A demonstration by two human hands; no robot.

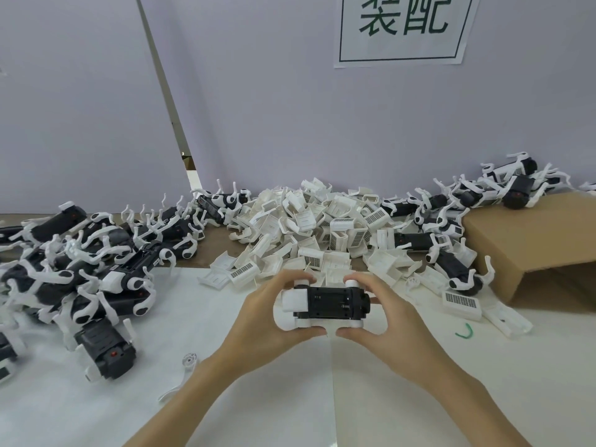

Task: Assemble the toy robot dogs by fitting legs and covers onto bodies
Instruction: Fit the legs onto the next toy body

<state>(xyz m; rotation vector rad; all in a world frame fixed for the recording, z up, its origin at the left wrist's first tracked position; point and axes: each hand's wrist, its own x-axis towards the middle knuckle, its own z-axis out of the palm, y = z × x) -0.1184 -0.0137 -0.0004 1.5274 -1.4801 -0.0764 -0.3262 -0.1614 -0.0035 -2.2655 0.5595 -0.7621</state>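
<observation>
A black toy dog body with white ends and white leg joints is held belly-up over the white table, between both hands. My left hand grips its left end, fingers over the far side and thumb under the near edge. My right hand grips the right end the same way. A loose white leg lies on the table near my left forearm. A heap of white covers is piled just behind the hands.
Many assembled black-and-white dogs crowd the left of the table, and more lie at the back right. A brown cardboard box stands at the right. A green twist tie lies right of my hands. A wall with a sign closes the back.
</observation>
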